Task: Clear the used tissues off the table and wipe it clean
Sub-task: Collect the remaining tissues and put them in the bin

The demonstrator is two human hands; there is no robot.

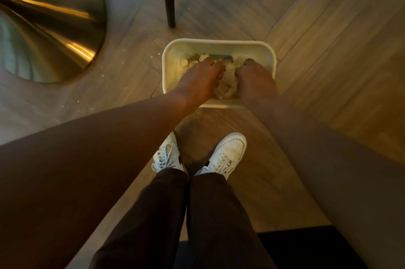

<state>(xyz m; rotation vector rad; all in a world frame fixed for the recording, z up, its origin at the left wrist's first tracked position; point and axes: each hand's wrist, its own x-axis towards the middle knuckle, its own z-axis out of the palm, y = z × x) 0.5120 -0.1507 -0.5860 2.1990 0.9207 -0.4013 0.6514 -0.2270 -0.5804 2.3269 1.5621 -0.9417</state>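
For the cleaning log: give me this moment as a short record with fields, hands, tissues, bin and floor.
left hand: grips the tissue wad from the left
right hand: grips the same wad from the right
tissue wad: crumpled, held between both hands over the bin's opening
bin: pale, rectangular, on the wooden floor, scraps already inside
floor: white crumbs lie left of the bin
shoes: white, just short of the bin

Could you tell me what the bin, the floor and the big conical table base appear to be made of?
The bin looks like smooth cream plastic: a moulded one-piece rim with rounded corners. The floor looks like wood or wood-look planks, matt, with grain laid in a herringbone pattern. The conical table base seems to be brushed gold-toned metal, going by its streaked reflections. Both hands hold crumpled tissues, soft paper, over the bin.
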